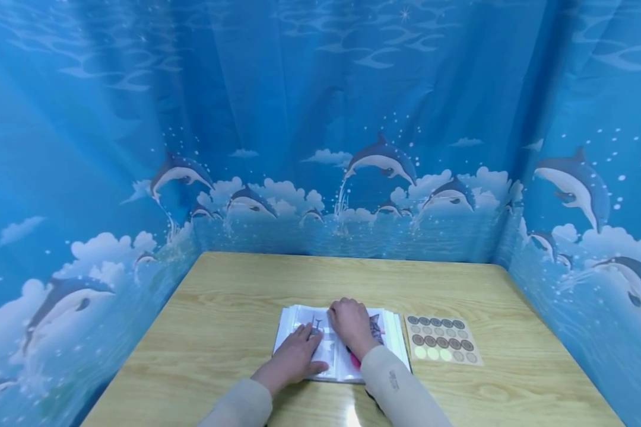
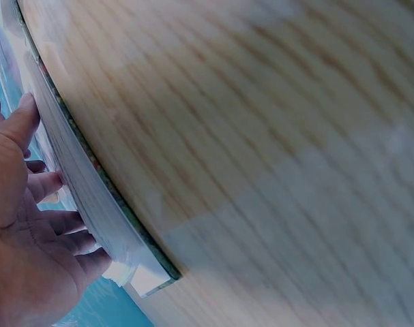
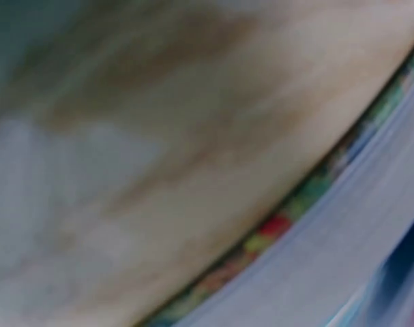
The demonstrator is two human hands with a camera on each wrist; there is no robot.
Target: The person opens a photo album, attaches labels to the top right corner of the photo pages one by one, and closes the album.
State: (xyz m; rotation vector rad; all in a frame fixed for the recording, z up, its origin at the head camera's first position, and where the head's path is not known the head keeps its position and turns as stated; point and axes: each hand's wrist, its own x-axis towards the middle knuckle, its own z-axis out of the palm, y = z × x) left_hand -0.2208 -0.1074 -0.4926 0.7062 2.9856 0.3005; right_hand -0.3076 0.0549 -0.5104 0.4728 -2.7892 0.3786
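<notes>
An album (image 1: 328,349) with clear-sleeved pages lies open on the table. My left hand (image 1: 295,354) rests on its left page, fingers spread, beside a dark line picture (image 1: 317,323). Curled near the top of the fold, my right hand (image 1: 351,323) covers part of the right page, where a grey striped cat picture (image 1: 375,328) shows. Its fingertips are hidden, so I cannot tell if they pinch a sleeve. In the left wrist view the left fingers lie against the album's thick page stack (image 2: 101,204). The right wrist view shows a colourful cover edge (image 3: 278,225) but no hand.
To the right of the album lies a sheet of round stickers (image 1: 442,339), in rows of dark brown and pale circles, several of them yellowish. The wooden table (image 1: 235,296) meets a blue dolphin-print curtain (image 1: 299,118) at its back and sides.
</notes>
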